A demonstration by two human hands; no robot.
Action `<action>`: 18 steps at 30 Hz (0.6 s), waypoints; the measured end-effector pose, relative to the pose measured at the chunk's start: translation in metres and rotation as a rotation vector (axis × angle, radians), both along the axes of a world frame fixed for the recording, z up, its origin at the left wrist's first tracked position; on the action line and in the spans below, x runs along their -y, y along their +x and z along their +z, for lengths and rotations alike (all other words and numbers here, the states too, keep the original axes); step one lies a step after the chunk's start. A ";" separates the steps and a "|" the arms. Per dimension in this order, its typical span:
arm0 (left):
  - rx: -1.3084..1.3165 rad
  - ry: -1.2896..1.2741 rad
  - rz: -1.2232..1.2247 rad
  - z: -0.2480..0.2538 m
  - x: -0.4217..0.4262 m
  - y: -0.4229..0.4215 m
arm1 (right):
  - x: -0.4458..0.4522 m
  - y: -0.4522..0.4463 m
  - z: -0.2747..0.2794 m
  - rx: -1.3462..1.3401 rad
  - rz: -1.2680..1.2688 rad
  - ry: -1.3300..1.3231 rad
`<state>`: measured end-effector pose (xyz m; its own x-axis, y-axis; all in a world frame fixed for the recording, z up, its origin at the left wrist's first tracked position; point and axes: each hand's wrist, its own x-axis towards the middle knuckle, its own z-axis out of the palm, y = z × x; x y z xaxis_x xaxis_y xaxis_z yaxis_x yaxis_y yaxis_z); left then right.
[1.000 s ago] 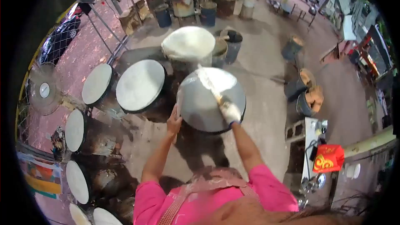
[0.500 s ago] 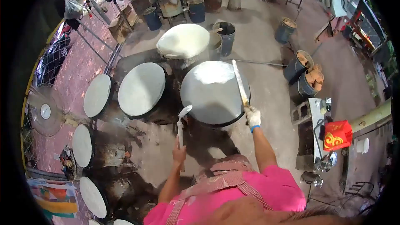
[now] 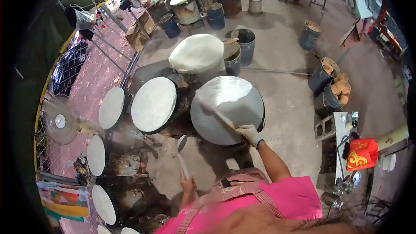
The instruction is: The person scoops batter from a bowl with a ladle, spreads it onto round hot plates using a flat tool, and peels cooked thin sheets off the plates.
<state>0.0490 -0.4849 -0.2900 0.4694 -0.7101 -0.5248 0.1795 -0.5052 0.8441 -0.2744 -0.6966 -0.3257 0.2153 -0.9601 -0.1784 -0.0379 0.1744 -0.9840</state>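
Observation:
My left hand [image 3: 188, 183] is closed round the pale handle of a ladle [image 3: 183, 151], whose dark round bowl points away from me. Gloved in white, my right hand [image 3: 248, 134] grips the near end of a long pale stick [image 3: 219, 115], blurred along its length. The stick lies across a round grey griddle [image 3: 216, 125] with a shiny white patch at its far side. Beyond the griddle stands a drum covered in pale cloth [image 3: 197, 53]. Left of it is a griddle with a white round layer [image 3: 154, 105].
More white-topped round griddles [image 3: 112, 108] line the left side near a fan [image 3: 60, 121]. Buckets [image 3: 245, 47] stand beyond the cloth-covered drum. At right are buckets of brown pieces [image 3: 331, 97] and a narrow table [image 3: 341, 147] with a red bag [image 3: 362, 154].
The stick has swung from the griddle's right edge to lie across its left and middle. My left hand and the ladle have moved back from the griddle. The camera view has shifted slightly.

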 end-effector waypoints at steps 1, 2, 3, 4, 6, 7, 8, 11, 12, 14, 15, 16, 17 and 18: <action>-0.021 0.018 0.019 0.002 0.003 -0.004 | -0.001 -0.002 0.014 -0.005 0.067 0.023; -0.032 0.012 0.042 0.008 0.000 -0.008 | -0.003 -0.016 0.033 -0.025 0.056 0.176; -0.040 0.002 0.063 0.015 -0.006 -0.012 | -0.002 -0.038 0.055 -0.030 0.032 0.341; -0.045 -0.016 0.082 0.018 -0.008 -0.012 | 0.006 -0.062 0.059 0.003 -0.002 0.443; 0.084 -0.026 0.050 -0.008 -0.022 -0.002 | 0.044 -0.091 0.026 0.081 -0.244 0.500; 0.142 -0.017 0.035 -0.008 -0.025 -0.005 | 0.051 -0.085 0.053 0.071 -0.301 0.340; 0.006 0.043 0.192 -0.009 -0.027 -0.008 | 0.059 -0.078 0.044 0.046 -0.157 0.353; -0.053 0.028 0.200 -0.007 -0.025 -0.016 | 0.043 -0.051 0.080 -0.001 0.079 0.328; -0.055 0.049 0.206 -0.008 -0.024 -0.017 | 0.038 -0.061 0.072 0.013 0.126 0.386; -0.051 0.085 0.223 -0.008 -0.029 -0.016 | 0.041 -0.092 0.065 0.000 0.183 0.448; -0.005 0.086 0.254 -0.012 -0.030 -0.016 | 0.052 -0.104 0.065 -0.018 0.191 0.447; 0.045 0.097 0.282 -0.019 -0.037 -0.017 | 0.067 -0.101 0.067 0.074 0.098 0.429; 0.092 0.116 0.307 -0.025 -0.046 -0.017 | 0.089 -0.100 0.070 0.164 0.001 0.420; 0.094 0.109 0.313 -0.033 -0.049 -0.016 | 0.099 -0.098 0.071 0.164 0.004 0.396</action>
